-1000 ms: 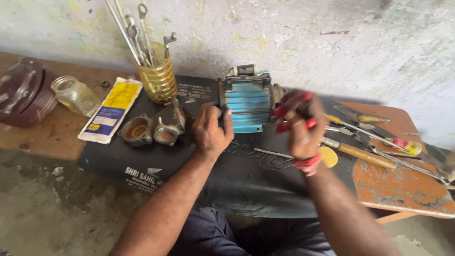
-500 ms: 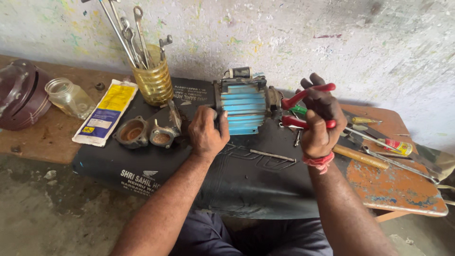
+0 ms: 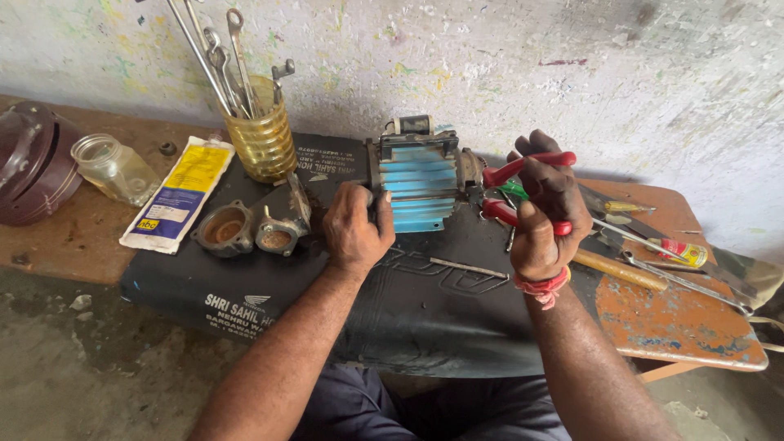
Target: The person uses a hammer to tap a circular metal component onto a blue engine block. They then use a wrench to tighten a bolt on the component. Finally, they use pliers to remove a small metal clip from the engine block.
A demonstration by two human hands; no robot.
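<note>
My left hand (image 3: 355, 229) steadies the heavy, rigid blue finned motor (image 3: 418, 181) at its end; my right hand (image 3: 545, 214) grips red-handled pliers (image 3: 523, 189).

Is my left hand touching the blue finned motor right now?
Touching. In the head view, the left hand presses against the blue finned motor, its thumb lying on the housing's left edge.

right hand (image 3: 543, 214) lifted off the blue motor (image 3: 420, 181), red-handled pliers (image 3: 523, 189) now raised, handles spread apart
</note>
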